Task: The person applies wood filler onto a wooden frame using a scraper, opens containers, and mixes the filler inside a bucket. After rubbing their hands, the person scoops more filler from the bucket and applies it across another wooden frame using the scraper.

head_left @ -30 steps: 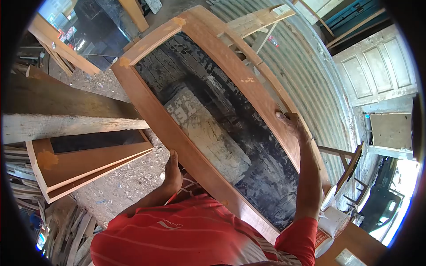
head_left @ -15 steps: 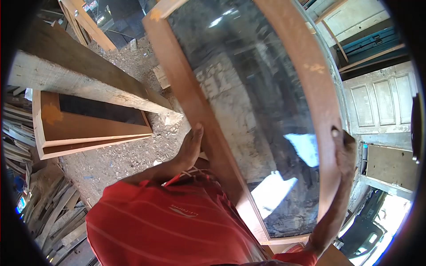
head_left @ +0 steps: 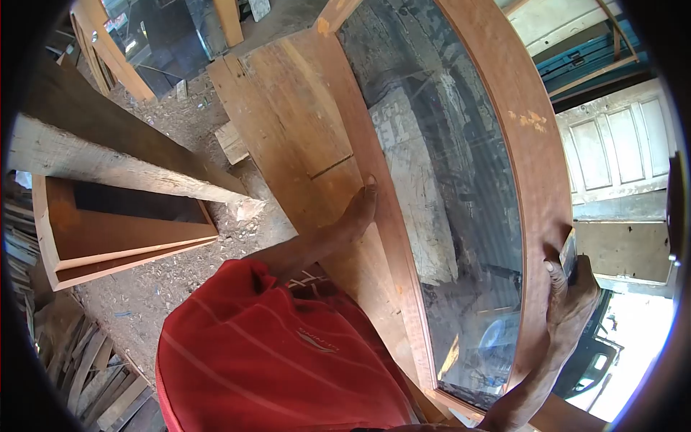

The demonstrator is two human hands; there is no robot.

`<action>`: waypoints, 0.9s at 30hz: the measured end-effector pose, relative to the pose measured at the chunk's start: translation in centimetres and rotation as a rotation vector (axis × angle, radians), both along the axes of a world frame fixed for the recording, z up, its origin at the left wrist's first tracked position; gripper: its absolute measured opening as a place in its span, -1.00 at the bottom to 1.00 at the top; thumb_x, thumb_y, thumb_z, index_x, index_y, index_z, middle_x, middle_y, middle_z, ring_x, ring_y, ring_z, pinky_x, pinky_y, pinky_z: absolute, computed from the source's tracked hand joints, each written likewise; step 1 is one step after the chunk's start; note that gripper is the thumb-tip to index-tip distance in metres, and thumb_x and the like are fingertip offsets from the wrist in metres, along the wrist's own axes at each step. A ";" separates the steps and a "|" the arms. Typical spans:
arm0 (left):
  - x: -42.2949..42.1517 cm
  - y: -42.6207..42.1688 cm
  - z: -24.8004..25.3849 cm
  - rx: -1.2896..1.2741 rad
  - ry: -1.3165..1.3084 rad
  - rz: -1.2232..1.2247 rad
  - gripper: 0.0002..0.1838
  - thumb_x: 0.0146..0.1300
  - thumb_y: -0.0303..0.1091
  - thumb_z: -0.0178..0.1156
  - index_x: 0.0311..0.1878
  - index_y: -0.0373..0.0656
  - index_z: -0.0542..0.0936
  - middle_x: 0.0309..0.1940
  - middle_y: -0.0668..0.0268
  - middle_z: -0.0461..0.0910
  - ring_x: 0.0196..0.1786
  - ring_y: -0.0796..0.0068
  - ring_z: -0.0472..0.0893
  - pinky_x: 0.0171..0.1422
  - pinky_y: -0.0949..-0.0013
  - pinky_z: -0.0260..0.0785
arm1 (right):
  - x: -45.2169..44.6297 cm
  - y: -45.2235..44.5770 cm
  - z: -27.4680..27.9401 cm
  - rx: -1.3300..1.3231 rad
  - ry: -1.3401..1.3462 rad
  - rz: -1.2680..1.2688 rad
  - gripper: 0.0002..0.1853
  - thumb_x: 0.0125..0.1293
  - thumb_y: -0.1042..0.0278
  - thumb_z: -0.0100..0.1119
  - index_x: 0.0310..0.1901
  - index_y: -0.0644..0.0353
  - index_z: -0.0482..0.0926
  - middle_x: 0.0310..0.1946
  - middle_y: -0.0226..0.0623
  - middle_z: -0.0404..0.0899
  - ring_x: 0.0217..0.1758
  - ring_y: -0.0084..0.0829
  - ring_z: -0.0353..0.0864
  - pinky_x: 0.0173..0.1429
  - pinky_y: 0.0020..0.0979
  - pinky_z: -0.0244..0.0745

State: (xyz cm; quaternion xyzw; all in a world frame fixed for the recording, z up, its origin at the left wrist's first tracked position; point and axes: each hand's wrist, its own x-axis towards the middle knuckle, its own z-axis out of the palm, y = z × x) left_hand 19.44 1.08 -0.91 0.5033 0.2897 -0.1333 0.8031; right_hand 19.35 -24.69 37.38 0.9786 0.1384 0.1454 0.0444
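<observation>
A wooden frame [head_left: 536,165] with a dark, smudged glass pane [head_left: 461,180] stands tilted in front of me. My left hand [head_left: 362,205] grips its near left rail, thumb on the face and the other fingers hidden behind. On the right rail, my right hand [head_left: 572,288] holds the outer edge with its thumb in front; a small flat piece shows beside that hand, and I cannot tell what it is. Orange filler patches mark the frame's rails. Behind and left of the frame lies a wooden board surface [head_left: 288,122].
A thick timber beam [head_left: 129,158] juts in from the left, above another framed panel [head_left: 137,241]. Scrap wood strips [head_left: 93,367] lie at the lower left. A pale panelled door [head_left: 612,144] stands at the right. Shavings cover the ground.
The frame has swung rightward and tilted up, both hands moving right with it. The wooden board surface behind it has come into view, and reflections on the glass have shifted.
</observation>
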 end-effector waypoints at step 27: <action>3.7 5.8 18.7 0.749 -1.058 -0.025 -0.52 0.18 -0.32 0.60 0.12 -0.18 0.64 -0.06 0.14 0.72 -0.01 0.40 0.68 0.07 0.25 0.55 | -3.1 1.9 -0.9 -0.006 -0.094 0.077 -0.66 0.26 0.13 0.46 -0.27 0.23 0.56 -0.47 -0.15 0.49 -0.42 -0.07 0.53 -0.28 -0.09 0.42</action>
